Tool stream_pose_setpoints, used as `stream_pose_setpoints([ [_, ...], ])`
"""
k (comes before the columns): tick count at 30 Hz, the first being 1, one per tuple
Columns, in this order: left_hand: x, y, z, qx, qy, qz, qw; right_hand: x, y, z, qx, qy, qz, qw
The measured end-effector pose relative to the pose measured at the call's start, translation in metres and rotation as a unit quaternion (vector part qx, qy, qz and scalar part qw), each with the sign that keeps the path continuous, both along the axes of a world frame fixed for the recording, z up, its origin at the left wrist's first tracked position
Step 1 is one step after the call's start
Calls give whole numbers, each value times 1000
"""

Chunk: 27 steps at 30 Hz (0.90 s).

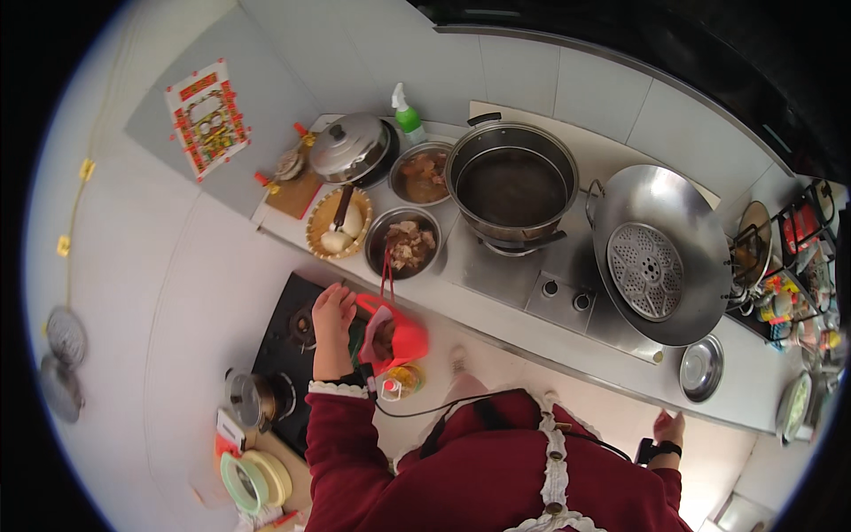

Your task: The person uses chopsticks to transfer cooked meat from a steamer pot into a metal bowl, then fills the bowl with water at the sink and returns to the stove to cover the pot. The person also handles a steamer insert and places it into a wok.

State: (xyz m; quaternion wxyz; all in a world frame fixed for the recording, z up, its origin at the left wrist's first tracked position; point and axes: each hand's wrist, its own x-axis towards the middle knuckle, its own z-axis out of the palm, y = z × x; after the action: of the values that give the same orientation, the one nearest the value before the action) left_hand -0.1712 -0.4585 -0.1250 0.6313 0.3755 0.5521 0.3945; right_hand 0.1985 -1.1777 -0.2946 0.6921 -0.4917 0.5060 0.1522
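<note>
My left hand is raised over the floor side of the counter, fingers loosely bent, with nothing visible in it. Just beside it is a red plastic bag with brownish contents. Two thin red sticks, probably chopsticks, lean out of a steel bowl of meat pieces on the counter. My right hand hangs low by the counter's front edge, below a small steel dish. Its fingers are partly turned away, so its grip is unclear.
A large steel pot stands on the stove beside a wok holding a perforated steamer plate. Left are a woven basket, a second meat bowl and a lidded pan. An oil bottle stands low near the bag.
</note>
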Motion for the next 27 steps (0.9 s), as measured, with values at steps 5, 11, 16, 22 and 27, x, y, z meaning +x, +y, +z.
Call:
stream_pose_setpoints([
  [5,-25,73,-52,-81,58,-85,991,-63,176,89,81,-12,309,947],
  [11,-12,133,-65,-100,52,-160,981,-27,315,174,-192,-323,421,826],
  [16,9,147,-50,-90,37,-178,979,101,321,177,-546,-341,544,538],
  [22,4,132,-18,-90,37,-184,978,179,330,140,-541,-151,693,453],
  [27,8,127,14,-75,70,-163,981,207,322,99,-536,-94,746,383],
])
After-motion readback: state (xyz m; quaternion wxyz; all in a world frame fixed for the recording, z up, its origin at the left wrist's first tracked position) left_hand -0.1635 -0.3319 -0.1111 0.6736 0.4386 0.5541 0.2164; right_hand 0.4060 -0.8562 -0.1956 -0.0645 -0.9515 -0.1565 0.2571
